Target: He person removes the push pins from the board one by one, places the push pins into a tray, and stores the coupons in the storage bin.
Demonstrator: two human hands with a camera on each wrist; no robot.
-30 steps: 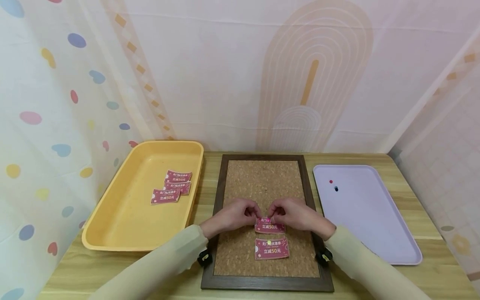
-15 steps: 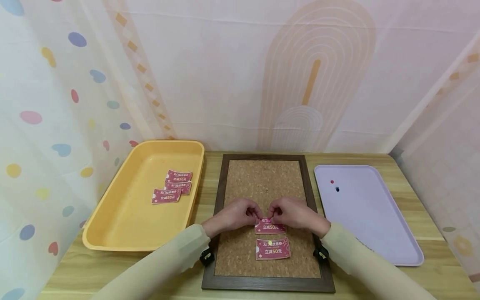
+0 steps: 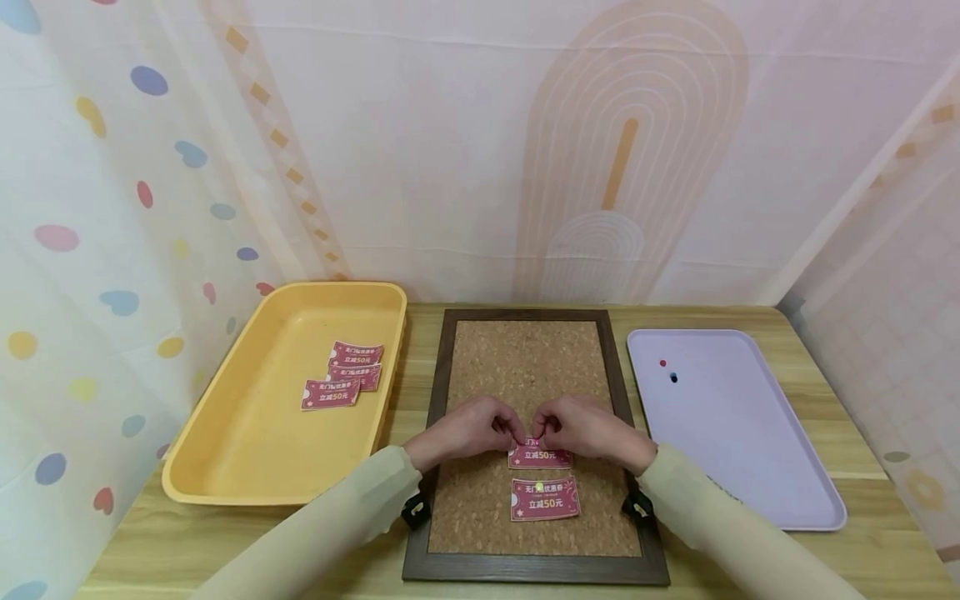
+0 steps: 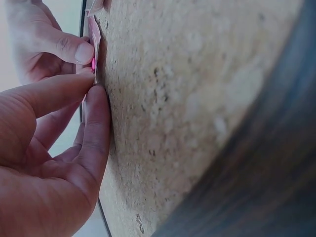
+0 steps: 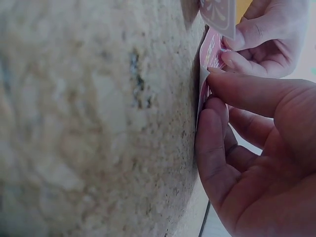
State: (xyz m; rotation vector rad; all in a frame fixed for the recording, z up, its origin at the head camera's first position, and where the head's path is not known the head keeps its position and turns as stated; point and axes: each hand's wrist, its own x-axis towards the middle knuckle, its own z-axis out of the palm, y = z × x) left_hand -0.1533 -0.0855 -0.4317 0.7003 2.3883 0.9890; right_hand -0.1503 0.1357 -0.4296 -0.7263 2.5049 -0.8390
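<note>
Pinches a pink card [image 4: 96, 34] with the left hand [image 4: 54, 153], lower left, and a bright pink pin [image 4: 93, 64] with the right hand [image 4: 47, 47], upper left; shows cork [image 4: 177, 98] mid-frame, dark border [image 4: 266, 163] lower right.

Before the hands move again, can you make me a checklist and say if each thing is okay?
1. Left hand pinching the upper coupon: ok.
2. Right hand gripping it too: ok.
3. Pink pin pushed firmly into the cork board: cannot tell, fingers and coupon hide its tip.
4. Upper coupon lying flat: not ok, its edge bends up at the fingers in the right wrist view.
5. Upper coupon apart from the lower coupon: ok, cork shows between them.
6. Yellow pin on the lower coupon: ok.
</note>
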